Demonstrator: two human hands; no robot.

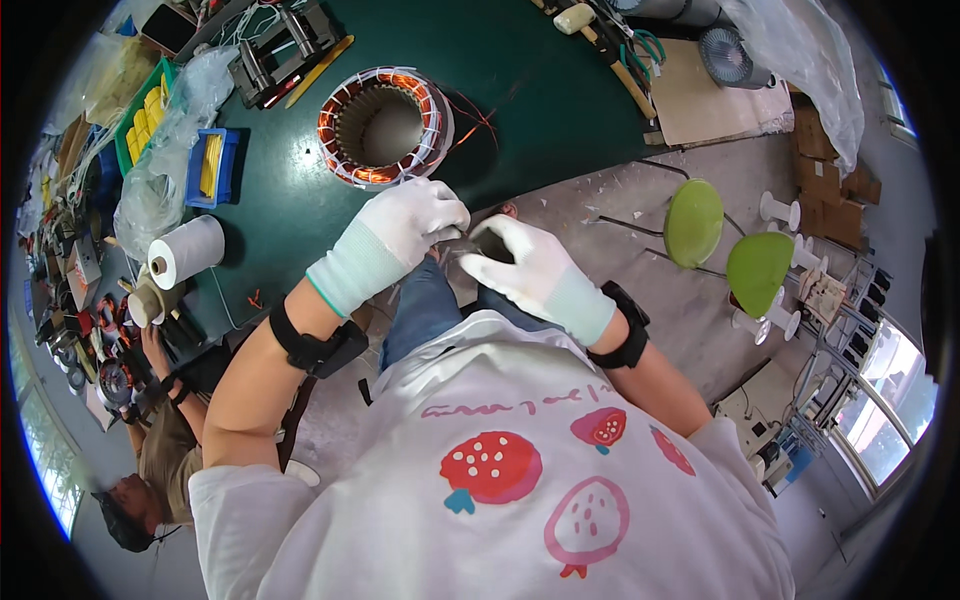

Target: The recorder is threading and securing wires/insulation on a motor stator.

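Note:
My left hand (422, 222), in a white knit glove with a pale green cuff, is closed, its fingertips pinched together near the table's front edge. Whatever those fingers hold is too small to make out. Close beside it, my right hand (530, 268), gloved alike, has its thumb and forefinger apart, with a dark gap between them. A faint, filmy bit lies between the two hands, blurred. Just beyond my left hand, a motor stator (430, 120) stands on the table, wound with copper wire and laced with white cord. Loose copper leads (478, 122) trail from its right side.
On the green table (520, 80) are a blue bin (226, 165), a white thread spool (188, 250), a black metal fixture (285, 52) and a mallet (574, 18). Green stools (693, 222) stand right. A co-worker (165, 450) sits at lower left.

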